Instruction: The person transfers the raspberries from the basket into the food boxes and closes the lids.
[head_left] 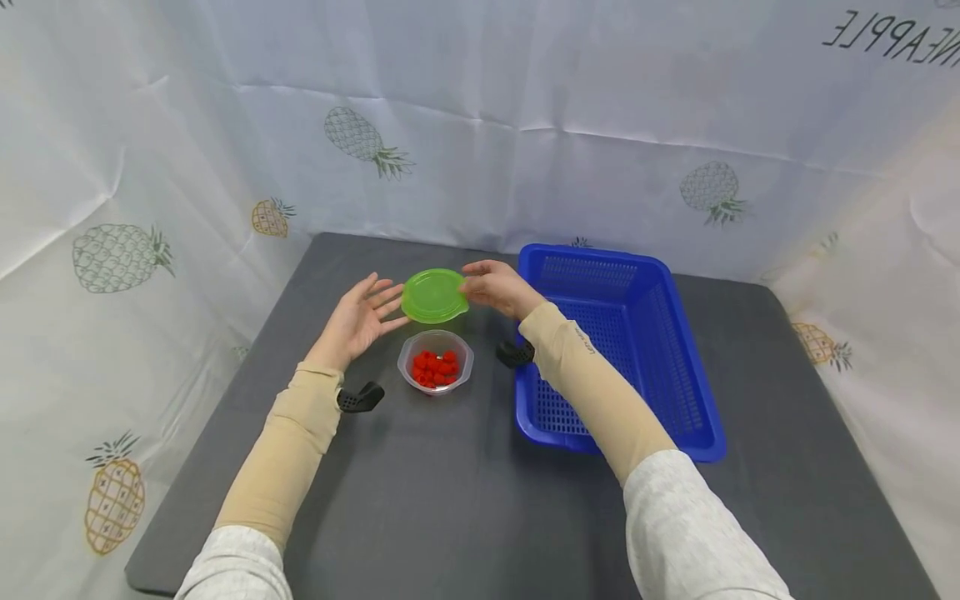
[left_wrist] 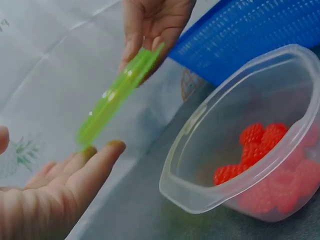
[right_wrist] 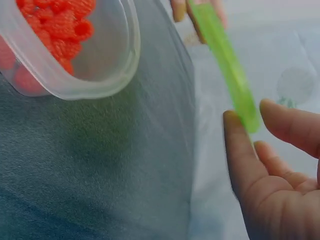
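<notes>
A round green lid (head_left: 434, 296) is held up behind a clear plastic container (head_left: 406, 364) that has several red raspberries (head_left: 435, 368) in it. My right hand (head_left: 498, 286) pinches the lid's right edge between thumb and fingers, as the right wrist view also shows. On the other side, my left hand (head_left: 358, 321) is spread palm up, its fingers straight. The tips of those fingers are at the lid's left edge; in the left wrist view the lid (left_wrist: 112, 100) appears tilted just above them. The container stands uncovered on the table.
A blue plastic basket (head_left: 705, 417) stands on the grey table (head_left: 442, 500), right of the container and partly under my right forearm. White cloth (head_left: 480, 158) printed with pineapples hangs behind the table and at both sides.
</notes>
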